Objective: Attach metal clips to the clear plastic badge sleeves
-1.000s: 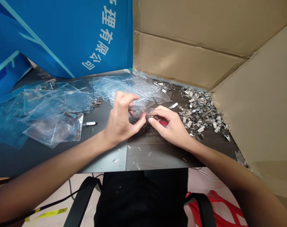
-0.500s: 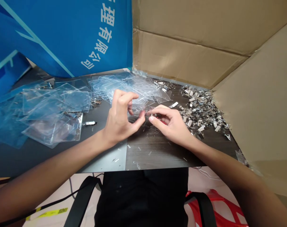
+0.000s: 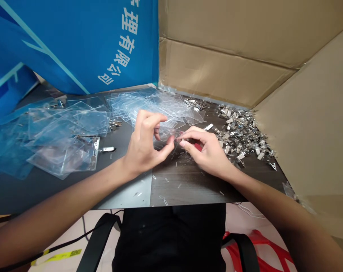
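My left hand (image 3: 144,141) is curled around a clear plastic badge holder (image 3: 166,133), gripping it between the thumb and the bent fingers. Touching that holder's right edge, my right hand (image 3: 208,151) is closed in a pinch on a small shiny piece that looks like a metal badge clip, mostly hidden by the fingertips. Something red (image 3: 199,146) shows under the right palm. Behind my hands lies a pile of clear badge holders (image 3: 148,104). A heap of metal clips (image 3: 242,130) spreads just right of my right hand.
More badge holders (image 3: 66,121), some with clips, cover the table's left side; one clip (image 3: 107,149) sticks out toward the middle. Tiny clear scraps (image 3: 163,200) dot the near tabletop. A blue printed panel (image 3: 75,45) and cardboard walls (image 3: 211,68) stand behind.
My right hand has shifted very slightly, its pinch still at the holder's edge. The left hand keeps almost the same grip, and the camera view has moved a little.
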`<state>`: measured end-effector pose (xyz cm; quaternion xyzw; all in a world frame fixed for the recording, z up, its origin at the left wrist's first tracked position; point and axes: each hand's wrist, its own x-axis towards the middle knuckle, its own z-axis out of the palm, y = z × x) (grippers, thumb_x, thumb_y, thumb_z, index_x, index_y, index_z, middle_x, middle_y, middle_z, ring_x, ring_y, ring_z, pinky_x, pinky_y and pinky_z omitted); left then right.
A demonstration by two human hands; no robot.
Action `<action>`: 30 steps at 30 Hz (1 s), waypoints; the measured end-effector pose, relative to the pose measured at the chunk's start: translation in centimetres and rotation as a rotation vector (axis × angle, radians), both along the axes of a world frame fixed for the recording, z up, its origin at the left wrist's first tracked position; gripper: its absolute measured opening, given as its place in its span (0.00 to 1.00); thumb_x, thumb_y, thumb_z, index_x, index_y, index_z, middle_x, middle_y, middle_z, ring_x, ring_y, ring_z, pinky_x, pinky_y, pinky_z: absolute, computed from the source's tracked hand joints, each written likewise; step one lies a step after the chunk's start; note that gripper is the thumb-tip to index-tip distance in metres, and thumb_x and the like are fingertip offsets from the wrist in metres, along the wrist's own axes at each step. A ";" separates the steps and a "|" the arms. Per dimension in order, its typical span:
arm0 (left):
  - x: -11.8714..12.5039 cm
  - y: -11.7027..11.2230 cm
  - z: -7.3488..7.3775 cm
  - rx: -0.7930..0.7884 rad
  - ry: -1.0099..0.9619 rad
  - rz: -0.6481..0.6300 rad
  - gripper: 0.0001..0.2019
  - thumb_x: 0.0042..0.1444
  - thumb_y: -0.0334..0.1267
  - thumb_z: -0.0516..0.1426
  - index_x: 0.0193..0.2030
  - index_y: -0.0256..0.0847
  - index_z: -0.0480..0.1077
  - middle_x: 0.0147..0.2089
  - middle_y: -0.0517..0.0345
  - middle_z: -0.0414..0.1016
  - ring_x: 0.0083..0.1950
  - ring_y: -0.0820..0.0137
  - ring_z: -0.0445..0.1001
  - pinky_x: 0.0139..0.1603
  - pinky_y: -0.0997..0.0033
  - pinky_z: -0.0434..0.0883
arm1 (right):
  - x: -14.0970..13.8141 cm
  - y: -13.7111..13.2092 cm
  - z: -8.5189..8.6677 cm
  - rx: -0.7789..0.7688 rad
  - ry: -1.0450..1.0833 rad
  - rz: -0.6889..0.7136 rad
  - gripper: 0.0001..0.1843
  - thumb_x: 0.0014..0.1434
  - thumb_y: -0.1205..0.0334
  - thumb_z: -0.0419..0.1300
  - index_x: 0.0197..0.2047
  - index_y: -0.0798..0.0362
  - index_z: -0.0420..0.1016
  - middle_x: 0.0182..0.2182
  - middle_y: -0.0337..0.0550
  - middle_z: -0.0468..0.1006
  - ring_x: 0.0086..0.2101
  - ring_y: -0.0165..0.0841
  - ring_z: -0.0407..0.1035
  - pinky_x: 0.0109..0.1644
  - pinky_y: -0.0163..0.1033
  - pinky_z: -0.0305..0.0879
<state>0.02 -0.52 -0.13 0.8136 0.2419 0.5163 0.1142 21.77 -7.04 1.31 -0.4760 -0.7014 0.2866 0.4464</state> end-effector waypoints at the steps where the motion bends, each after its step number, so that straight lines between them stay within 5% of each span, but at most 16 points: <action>1: 0.0 0.0 0.0 0.051 0.008 0.008 0.31 0.61 0.30 0.68 0.66 0.51 0.63 0.51 0.52 0.70 0.45 0.63 0.73 0.33 0.66 0.78 | 0.0 0.0 0.0 0.006 -0.012 0.004 0.08 0.72 0.63 0.66 0.43 0.49 0.90 0.41 0.46 0.86 0.44 0.41 0.79 0.47 0.46 0.73; 7: 0.1 -0.2 0.4 0.102 0.056 0.025 0.28 0.67 0.28 0.64 0.69 0.48 0.62 0.54 0.51 0.68 0.47 0.66 0.73 0.33 0.73 0.79 | 0.1 0.3 -0.1 0.001 -0.014 0.014 0.09 0.73 0.62 0.66 0.43 0.50 0.90 0.39 0.45 0.86 0.40 0.38 0.78 0.43 0.44 0.72; 10: -0.1 -0.3 0.9 0.075 0.125 0.071 0.24 0.69 0.27 0.62 0.68 0.47 0.66 0.54 0.51 0.68 0.48 0.66 0.74 0.43 0.64 0.83 | 0.2 0.6 -0.3 -0.027 0.003 0.016 0.10 0.72 0.59 0.68 0.52 0.49 0.91 0.45 0.46 0.87 0.41 0.38 0.80 0.45 0.45 0.76; 13: -0.8 0.6 1.4 0.005 0.161 0.135 0.22 0.69 0.27 0.59 0.67 0.46 0.72 0.55 0.50 0.66 0.53 0.62 0.74 0.58 0.51 0.82 | 0.6 1.3 -0.8 -0.052 0.027 -0.031 0.28 0.69 0.58 0.69 0.71 0.46 0.82 0.56 0.50 0.85 0.45 0.38 0.82 0.49 0.47 0.81; 16: -2.4 2.9 2.2 -0.150 0.152 0.203 0.25 0.61 0.26 0.58 0.63 0.46 0.77 0.53 0.50 0.65 0.54 0.59 0.72 0.62 0.47 0.80 | 1.5 2.3 -1.4 -0.054 -0.050 -0.111 0.27 0.70 0.59 0.66 0.71 0.48 0.81 0.58 0.53 0.83 0.47 0.40 0.83 0.49 0.48 0.83; 19: -4.7 6.1 3.6 -0.304 0.117 0.383 0.20 0.55 0.28 0.59 0.54 0.42 0.79 0.52 0.49 0.64 0.59 0.54 0.72 0.71 0.42 0.75 | 2.8 3.6 -1.7 -0.025 -0.199 -0.228 0.17 0.70 0.61 0.64 0.59 0.53 0.87 0.53 0.54 0.85 0.45 0.42 0.83 0.51 0.51 0.82; 23: -8.1 9.1 6.0 -0.452 0.064 0.723 0.11 0.66 0.38 0.60 0.52 0.38 0.76 0.58 0.44 0.63 0.71 0.50 0.69 0.80 0.45 0.67 | 5.0 4.8 -1.7 -0.003 -0.533 -0.422 0.17 0.71 0.63 0.64 0.59 0.56 0.87 0.52 0.58 0.83 0.54 0.51 0.80 0.62 0.57 0.77; 26: -10.3 9.9 7.2 -0.498 0.115 0.944 0.22 0.68 0.51 0.61 0.57 0.34 0.73 0.67 0.35 0.62 0.80 0.44 0.62 0.85 0.46 0.60 | 6.3 5.4 -1.7 -0.073 -0.760 -0.558 0.19 0.72 0.62 0.64 0.62 0.58 0.86 0.57 0.64 0.81 0.61 0.58 0.75 0.66 0.60 0.73; 30: -12.7 10.8 7.0 -0.616 0.305 1.132 0.39 0.63 0.50 0.63 0.71 0.18 0.64 0.79 0.18 0.52 0.83 0.28 0.57 0.86 0.36 0.57 | 7.3 5.9 -1.6 -0.164 -0.908 -0.633 0.21 0.75 0.57 0.62 0.64 0.57 0.86 0.61 0.65 0.79 0.62 0.59 0.73 0.67 0.60 0.70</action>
